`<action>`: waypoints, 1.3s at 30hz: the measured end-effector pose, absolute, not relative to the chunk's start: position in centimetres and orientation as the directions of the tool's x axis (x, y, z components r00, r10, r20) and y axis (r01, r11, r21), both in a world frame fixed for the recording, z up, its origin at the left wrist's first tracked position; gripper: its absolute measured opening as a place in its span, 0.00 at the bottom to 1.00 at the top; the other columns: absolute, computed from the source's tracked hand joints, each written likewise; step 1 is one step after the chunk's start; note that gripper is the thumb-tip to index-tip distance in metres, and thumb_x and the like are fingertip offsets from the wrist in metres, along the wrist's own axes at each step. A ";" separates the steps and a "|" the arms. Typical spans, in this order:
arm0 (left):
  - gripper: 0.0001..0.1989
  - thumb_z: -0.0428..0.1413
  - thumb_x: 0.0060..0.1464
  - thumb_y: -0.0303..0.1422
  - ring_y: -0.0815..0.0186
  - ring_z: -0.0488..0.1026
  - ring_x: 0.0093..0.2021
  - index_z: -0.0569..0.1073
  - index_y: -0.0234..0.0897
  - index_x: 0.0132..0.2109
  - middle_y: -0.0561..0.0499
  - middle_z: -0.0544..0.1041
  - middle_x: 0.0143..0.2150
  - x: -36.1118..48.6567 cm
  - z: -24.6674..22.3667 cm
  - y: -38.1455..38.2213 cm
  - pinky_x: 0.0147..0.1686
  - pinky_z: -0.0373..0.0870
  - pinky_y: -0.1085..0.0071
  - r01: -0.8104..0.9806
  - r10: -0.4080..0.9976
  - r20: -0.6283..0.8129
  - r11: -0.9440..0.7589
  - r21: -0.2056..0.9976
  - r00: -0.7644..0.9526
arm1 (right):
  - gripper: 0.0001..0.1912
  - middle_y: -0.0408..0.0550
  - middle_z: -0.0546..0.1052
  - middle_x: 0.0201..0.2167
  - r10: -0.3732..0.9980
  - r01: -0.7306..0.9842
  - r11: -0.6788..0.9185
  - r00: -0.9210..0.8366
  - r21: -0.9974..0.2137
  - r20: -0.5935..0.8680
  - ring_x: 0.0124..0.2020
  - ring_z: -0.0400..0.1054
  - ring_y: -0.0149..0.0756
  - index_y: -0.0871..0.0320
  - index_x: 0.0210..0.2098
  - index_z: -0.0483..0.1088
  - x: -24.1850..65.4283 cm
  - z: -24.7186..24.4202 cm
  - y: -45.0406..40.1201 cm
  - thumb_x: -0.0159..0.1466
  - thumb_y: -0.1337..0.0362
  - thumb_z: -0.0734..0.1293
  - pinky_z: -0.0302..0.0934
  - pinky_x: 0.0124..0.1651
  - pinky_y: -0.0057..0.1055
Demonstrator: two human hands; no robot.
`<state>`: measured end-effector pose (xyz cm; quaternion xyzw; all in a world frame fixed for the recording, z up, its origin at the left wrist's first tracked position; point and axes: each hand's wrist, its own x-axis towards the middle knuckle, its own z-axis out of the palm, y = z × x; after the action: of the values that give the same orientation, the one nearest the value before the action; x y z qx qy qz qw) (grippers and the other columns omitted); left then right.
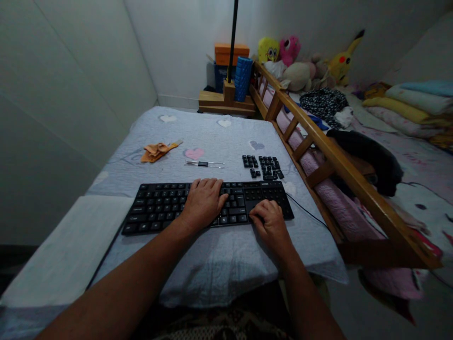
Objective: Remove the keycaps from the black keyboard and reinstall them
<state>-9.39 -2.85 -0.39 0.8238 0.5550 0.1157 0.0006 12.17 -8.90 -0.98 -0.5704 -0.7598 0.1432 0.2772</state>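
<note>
A black keyboard lies across the cloth-covered table, its right-hand section without keycaps. My left hand rests palm down on the middle keys with its fingers laid out. Over the bare lower right part is my right hand, thumb and fingertips pinched together; whatever may be between them is hidden. Several loose black keycaps stand in groups behind the keyboard's right end. A wire puller with a dark handle lies behind the keyboard, and an orange cloth beside a brush is further left.
A white sheet covers the table's left front. The keyboard's cable runs off to the right, toward a wooden bed rail. At the back stand a blue roller and an orange box.
</note>
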 end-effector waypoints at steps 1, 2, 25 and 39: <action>0.19 0.49 0.65 0.41 0.52 0.69 0.56 0.69 0.34 0.57 0.41 0.75 0.55 -9.4 -0.4 -2.9 0.57 0.59 0.56 0.913 0.913 0.191 -0.386 0.129 0.359 | 0.08 0.45 0.72 0.33 0.946 0.787 0.308 -0.194 -0.535 0.259 0.40 0.62 0.40 0.55 0.31 0.72 12.1 -1.0 -8.9 0.64 0.72 0.66 0.52 0.44 0.37; 0.19 0.49 0.65 0.41 0.52 0.69 0.56 0.69 0.34 0.57 0.41 0.75 0.55 -9.4 -0.4 -2.9 0.57 0.59 0.56 0.912 0.912 0.192 -0.388 0.129 0.361 | 0.08 0.45 0.72 0.33 0.947 0.785 0.307 -0.193 -0.539 0.258 0.40 0.62 0.40 0.55 0.31 0.72 12.1 -1.0 -8.9 0.64 0.72 0.66 0.52 0.44 0.37; 0.18 0.49 0.65 0.40 0.53 0.69 0.57 0.69 0.35 0.56 0.41 0.75 0.57 -9.4 -0.3 -2.8 0.59 0.58 0.54 0.914 0.921 0.175 -0.375 0.154 0.348 | 0.07 0.50 0.76 0.34 0.948 0.902 0.284 -0.213 -0.324 0.238 0.40 0.68 0.41 0.58 0.33 0.75 15.2 4.9 0.4 0.62 0.71 0.65 0.59 0.46 0.35; 0.19 0.50 0.65 0.40 0.52 0.68 0.58 0.68 0.35 0.58 0.41 0.74 0.58 -9.4 -0.1 -3.0 0.61 0.57 0.52 0.914 0.932 0.150 -0.355 0.196 0.330 | 0.10 0.54 0.76 0.43 0.970 0.962 0.171 -0.128 -0.212 0.205 0.48 0.64 0.45 0.56 0.42 0.78 13.9 -0.1 5.6 0.64 0.67 0.66 0.56 0.52 0.40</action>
<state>-9.40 -2.95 -0.09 0.8145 0.5667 0.1183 0.0379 13.87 5.61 -0.10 -0.6435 -0.7508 0.0142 0.1485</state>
